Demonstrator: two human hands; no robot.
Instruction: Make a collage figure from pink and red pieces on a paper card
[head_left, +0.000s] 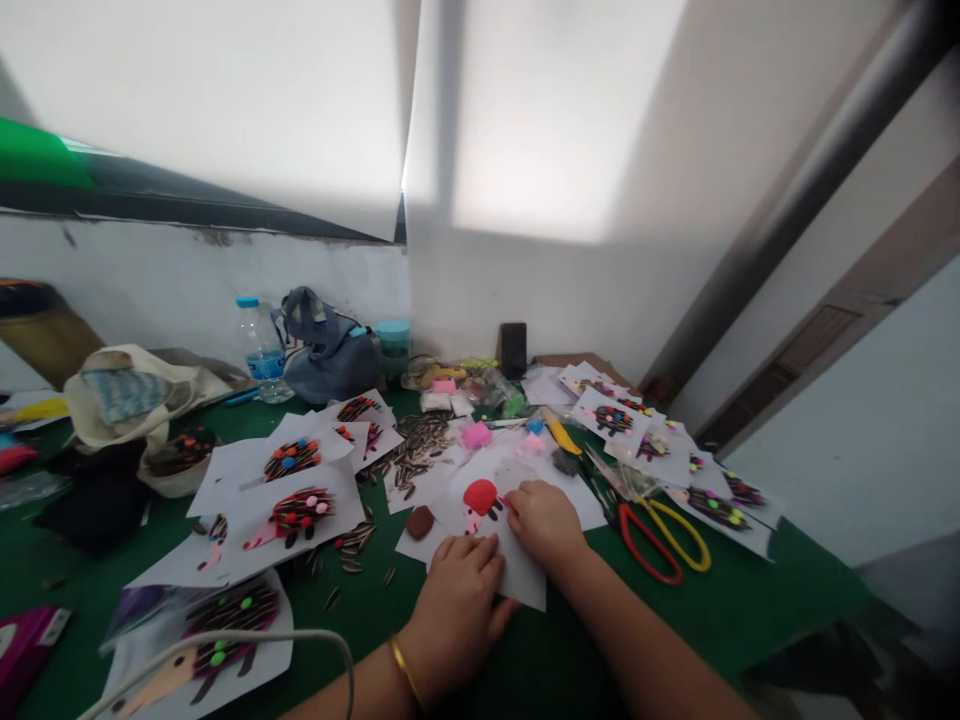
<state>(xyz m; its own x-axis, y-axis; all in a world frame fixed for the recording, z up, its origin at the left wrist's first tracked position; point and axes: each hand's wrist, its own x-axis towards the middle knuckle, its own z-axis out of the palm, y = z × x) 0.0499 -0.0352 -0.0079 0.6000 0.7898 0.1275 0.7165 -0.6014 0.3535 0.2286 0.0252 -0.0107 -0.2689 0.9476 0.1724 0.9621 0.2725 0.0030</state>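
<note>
A white sheet of paper (525, 585) lies in front of me with a small clay figure on it. The figure has a red clay body (480, 496), a pink part at its lower left and small dark pieces beneath. My left hand (457, 600) rests on the near left of the sheet, fingers laid out and thumb apart. At the figure's right side is my right hand (545, 522), its fingers curled together and the tips against the paper by a dark and pink bit. Whatever is between those fingertips is too small to make out. A brown clay lump (419, 522) sits left of the figure.
Sunflower seeds (420, 450) are scattered behind and to the left. Scissors with red and yellow handles (660, 540) lie right, near a yellow cutter (562, 434). Finished pictures (300, 510) cover both sides. A cable (300, 634) crosses front left; a bottle (262, 350) stands behind.
</note>
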